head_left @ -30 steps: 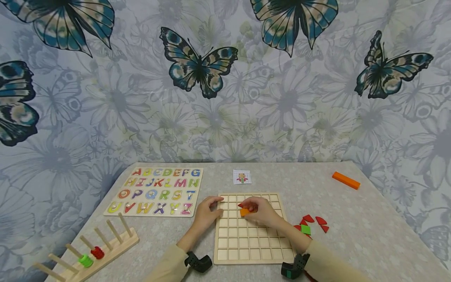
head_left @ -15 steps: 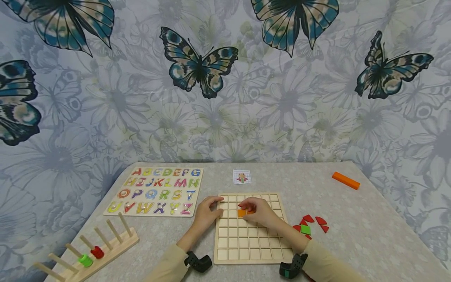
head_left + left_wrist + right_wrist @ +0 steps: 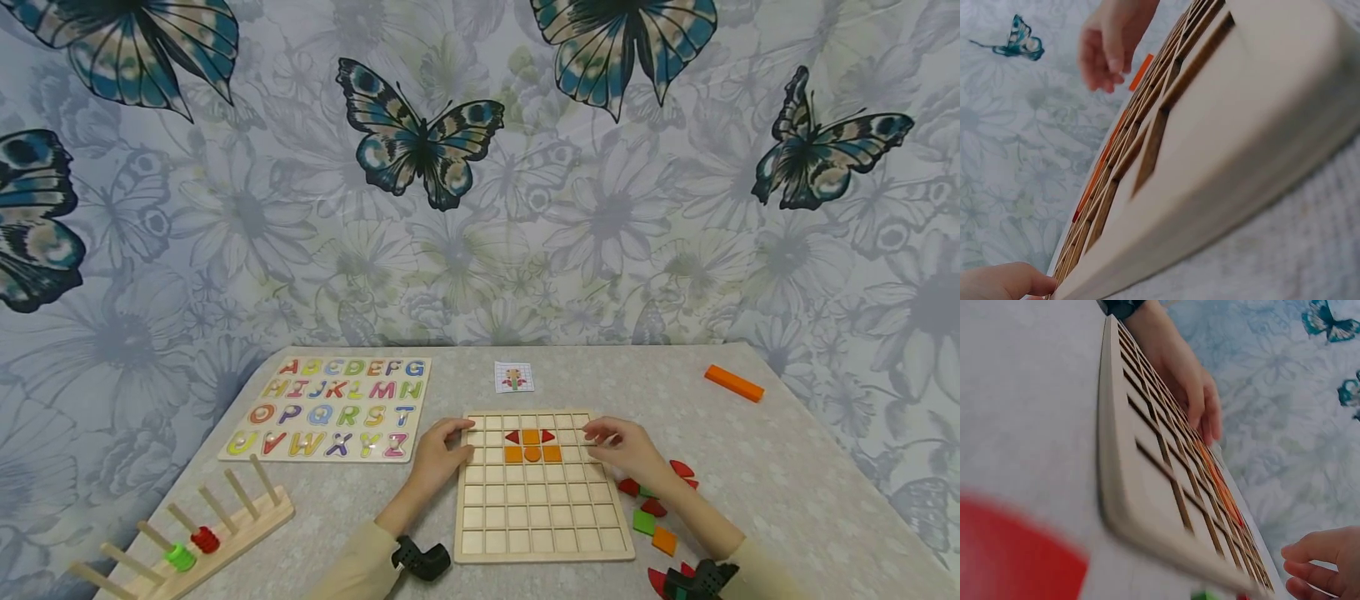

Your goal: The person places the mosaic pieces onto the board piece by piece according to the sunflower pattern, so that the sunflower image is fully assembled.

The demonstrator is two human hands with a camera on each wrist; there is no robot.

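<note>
Head view: a square wooden grid board (image 3: 542,508) is steadied at its left edge by the left hand (image 3: 438,457), fingers relaxed.
Orange and red tiles (image 3: 532,446) are seated in its upper rows; the right hand (image 3: 626,450) is held loosely curled, empty, at the right edge.

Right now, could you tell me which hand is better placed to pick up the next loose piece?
Right hand: it is empty and near the loose pieces; left hand rests on the grid board.

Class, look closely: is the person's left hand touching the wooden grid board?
Touching. In the head view the left hand rests its fingers on the upper left edge of the wooden grid board, with no gap between them.
</note>
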